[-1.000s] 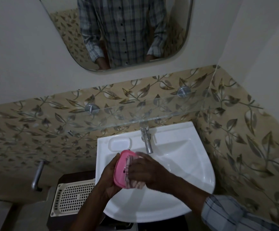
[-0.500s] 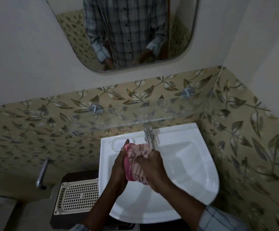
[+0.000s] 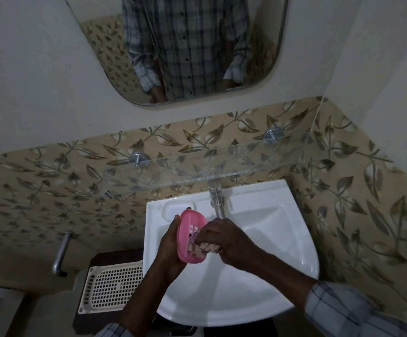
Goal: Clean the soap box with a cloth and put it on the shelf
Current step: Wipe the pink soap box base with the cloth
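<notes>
A pink soap box [image 3: 190, 224] with small slots in its base is held on edge over the white sink [image 3: 270, 239]. My left hand [image 3: 171, 249] grips it from the left side and behind. My right hand [image 3: 219, 239] presses a bunched pale striped cloth [image 3: 207, 248] against the lower part of the box's inner face. A clear glass shelf [image 3: 197, 171] on two metal pegs runs along the tiled wall above the sink and is bare.
A chrome tap [image 3: 218, 203] juts out just right of the box. A moulded soap recess [image 3: 175, 206] lies behind it. A cream perforated basket [image 3: 112, 288] sits on a dark stand left of the sink. Another metal tap [image 3: 61, 254] sticks out of the left wall. A mirror [image 3: 185, 49] hangs above.
The cloth, which covered the top of the box half a second ago, has slid down to its lower part, baring the slotted pink face. Both hands stay over the sink.
</notes>
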The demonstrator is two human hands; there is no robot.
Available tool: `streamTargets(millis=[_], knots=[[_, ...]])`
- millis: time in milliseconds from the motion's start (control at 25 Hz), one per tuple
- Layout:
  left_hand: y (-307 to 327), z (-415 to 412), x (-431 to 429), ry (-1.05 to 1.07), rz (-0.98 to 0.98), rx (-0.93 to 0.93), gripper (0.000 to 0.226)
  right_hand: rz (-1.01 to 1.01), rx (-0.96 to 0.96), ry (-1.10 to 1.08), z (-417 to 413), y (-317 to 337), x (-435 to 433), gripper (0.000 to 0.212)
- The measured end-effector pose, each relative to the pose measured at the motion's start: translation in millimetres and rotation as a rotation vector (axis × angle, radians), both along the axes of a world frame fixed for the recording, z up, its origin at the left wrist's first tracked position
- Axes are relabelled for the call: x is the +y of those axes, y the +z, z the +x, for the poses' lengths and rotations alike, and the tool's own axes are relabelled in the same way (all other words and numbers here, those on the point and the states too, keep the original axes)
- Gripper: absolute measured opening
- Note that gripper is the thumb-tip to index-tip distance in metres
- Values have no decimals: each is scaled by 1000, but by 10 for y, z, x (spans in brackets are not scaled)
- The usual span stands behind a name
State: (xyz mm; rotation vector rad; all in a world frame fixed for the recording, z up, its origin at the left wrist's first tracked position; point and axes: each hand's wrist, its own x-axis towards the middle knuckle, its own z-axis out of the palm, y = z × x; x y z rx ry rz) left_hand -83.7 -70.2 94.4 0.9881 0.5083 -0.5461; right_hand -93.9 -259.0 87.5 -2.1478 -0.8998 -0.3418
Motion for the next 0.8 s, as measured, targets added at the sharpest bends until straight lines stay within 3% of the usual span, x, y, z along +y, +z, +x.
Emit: streamTargets(millis=[80, 160, 240, 320, 360, 440, 520, 560, 680, 800], knots=[[33, 34, -6, -19, -85, 51, 60, -138, -271, -11, 142, -19, -58, 33], [79, 47, -48, -37, -184, 68, 61, -160, -436, 169, 253, -2, 17, 26], [103, 56, -77, -15, -213, 67, 54, -158, -463, 224, 330, 62, 79, 24], [116, 85, -74, 24, -198, 19, 49, -137, -367, -21, 411, 148, 118, 25], [100, 105, -84, 40, -117, -34, 48, -180, -266, -206, 375, 173, 188, 29], [60, 144, -146, 36, 40, -136, 47, -320, 159, -514, 209, 208, 402, 38], [-33, 139, -215, 58, 136, -195, 49, -303, 654, -590, 112, 239, 506, 39], [-91, 131, -218, 79, 153, -221, 51, -197, 842, -565, 118, 257, 485, 35], [-153, 158, -92, 116, 35, -203, 58, 412, 1255, -443, 125, 361, 191, 21], [-100, 193, 27, 170, -192, -155, 68, 873, 1214, -615, -5, 320, -99, 15]])
